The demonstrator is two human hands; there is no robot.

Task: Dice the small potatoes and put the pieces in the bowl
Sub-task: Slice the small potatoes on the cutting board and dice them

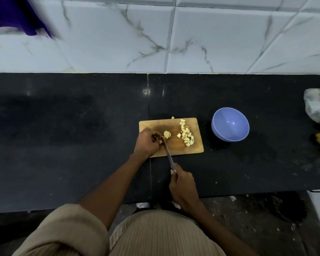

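Potato [167, 134] under knife [168, 154], on board [174, 146]

The left hand [146, 144] hides the potato it pins — the plastic bag [317, 106] and purple cloth [17, 15] run off-frame.
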